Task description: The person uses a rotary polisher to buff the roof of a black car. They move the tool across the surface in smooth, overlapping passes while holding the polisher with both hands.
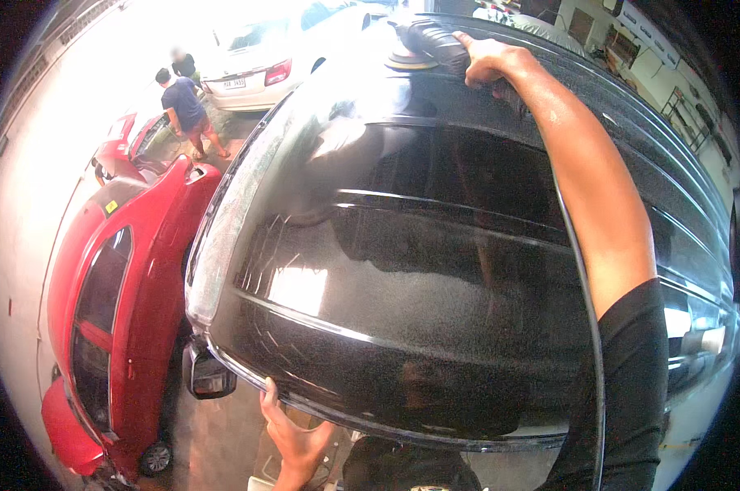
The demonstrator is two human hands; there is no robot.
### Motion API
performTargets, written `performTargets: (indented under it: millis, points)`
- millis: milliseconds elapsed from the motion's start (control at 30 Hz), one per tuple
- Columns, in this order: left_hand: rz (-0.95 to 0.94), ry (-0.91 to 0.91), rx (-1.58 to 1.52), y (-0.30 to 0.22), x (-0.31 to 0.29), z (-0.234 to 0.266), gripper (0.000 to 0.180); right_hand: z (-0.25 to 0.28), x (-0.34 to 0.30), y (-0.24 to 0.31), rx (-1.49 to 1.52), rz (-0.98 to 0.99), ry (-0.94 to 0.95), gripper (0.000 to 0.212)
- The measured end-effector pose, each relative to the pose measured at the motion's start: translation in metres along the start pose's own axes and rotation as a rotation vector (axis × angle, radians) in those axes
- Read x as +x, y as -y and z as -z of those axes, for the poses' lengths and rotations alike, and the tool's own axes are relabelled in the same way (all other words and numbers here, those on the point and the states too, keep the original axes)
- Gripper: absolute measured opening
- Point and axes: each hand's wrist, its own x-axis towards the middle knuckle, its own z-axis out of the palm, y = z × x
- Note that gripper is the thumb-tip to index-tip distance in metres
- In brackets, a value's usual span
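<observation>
One polisher (423, 45) on one black roof (402, 270), two hands at work.

Right hand (486, 59), fingers wrapped around the polisher, holds it at the roof's far edge; its pad lies flat on the paint. One black cord (584, 270) trails from there along the arm across the roof. Left hand (292, 438), fingers curled on the roof's near rim, grips it. Cars counted: three, the black one, a red car (116, 278) just left of the roof with a narrow gap between, and a white car (255, 65) beyond the far edge. Two people (186, 106) stand between red and white, well apart from the roof.
</observation>
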Motion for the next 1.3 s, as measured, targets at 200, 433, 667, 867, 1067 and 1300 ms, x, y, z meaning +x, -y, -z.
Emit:
performTargets:
  millis: [200,433,667,867,1067,1300]
  points:
    - [-0.079,0.002,0.107,0.003,0.001,0.001,0.112,0.004,-0.003,-0.004,0.032,-0.05,0.063,0.11]
    - [-0.054,-0.032,0.102,0.003,-0.002,-0.004,0.108,-0.004,0.04,-0.007,-0.095,-0.002,-0.036,0.113]
    - [-0.064,-0.04,0.031,0.01,-0.002,-0.005,0.11,0.003,0.03,0.028,-0.06,0.002,0.028,0.112]
    - [-0.047,0.012,0.008,0.006,-0.003,0.001,0.106,0.006,0.044,0.031,-0.098,0.03,-0.014,0.113]
    - [-0.105,0.051,0.137,-0.001,-0.001,0.006,0.107,0.003,0.089,0.024,-0.143,-0.058,-0.004,0.112]
    - [-0.072,0.05,0.152,0.003,-0.013,0.008,0.107,-0.012,0.118,0.047,-0.025,-0.129,0.016,0.115]
